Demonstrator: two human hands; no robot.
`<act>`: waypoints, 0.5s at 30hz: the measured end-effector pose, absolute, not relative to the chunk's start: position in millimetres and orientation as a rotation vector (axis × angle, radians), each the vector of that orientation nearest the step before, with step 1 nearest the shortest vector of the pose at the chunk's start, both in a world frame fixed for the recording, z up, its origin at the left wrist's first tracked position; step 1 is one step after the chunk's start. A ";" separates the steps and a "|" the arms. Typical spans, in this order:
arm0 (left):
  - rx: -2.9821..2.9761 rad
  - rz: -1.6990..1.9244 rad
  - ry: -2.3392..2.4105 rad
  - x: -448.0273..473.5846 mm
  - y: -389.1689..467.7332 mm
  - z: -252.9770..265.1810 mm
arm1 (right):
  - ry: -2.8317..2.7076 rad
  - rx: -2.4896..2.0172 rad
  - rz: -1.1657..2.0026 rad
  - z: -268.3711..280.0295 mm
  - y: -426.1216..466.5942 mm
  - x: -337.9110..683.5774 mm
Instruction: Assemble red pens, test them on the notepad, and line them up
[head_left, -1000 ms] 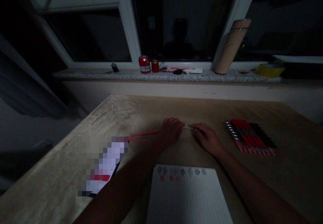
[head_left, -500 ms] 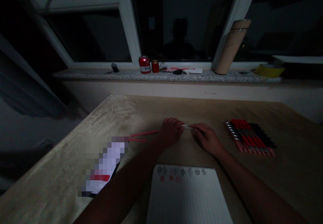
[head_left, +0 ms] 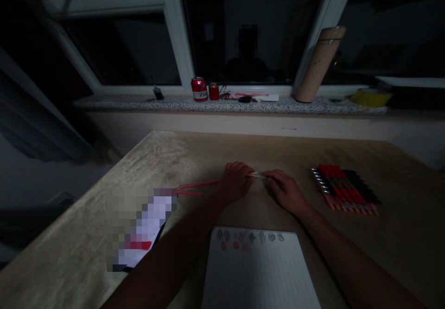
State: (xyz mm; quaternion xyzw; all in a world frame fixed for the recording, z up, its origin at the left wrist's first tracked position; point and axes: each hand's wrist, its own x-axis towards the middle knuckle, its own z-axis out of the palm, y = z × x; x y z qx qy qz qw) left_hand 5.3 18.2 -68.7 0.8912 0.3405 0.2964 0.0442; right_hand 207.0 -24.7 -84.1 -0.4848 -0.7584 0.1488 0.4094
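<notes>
Between left fingers [head_left: 245,169] and right fingers [head_left: 275,174], slim pale piece [head_left: 257,176], opposite ends gripped by both.

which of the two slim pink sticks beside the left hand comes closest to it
The upper slim pink stick: it runs up to the left hand in this view, while the lower pink stick stops short.

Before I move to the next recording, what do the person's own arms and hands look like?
The left hand and right hand are bare, with no gloves. The left forearm and right forearm show no sleeves as far as the view reaches. No watch, bracelet, cable or marking can be made out; the light is too dim to rule out small rings.
</notes>
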 end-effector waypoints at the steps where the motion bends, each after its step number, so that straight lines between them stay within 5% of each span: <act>1: 2.720 0.912 1.049 5.6 17.9 -68.5 | -1.908 -1.224 0.375 -84.1 -24.8 207.0; 15: 2.716 0.834 1.081 5.6 17.5 -66.8 | -1.915 -1.223 0.369 -83.1 -25.6 206.8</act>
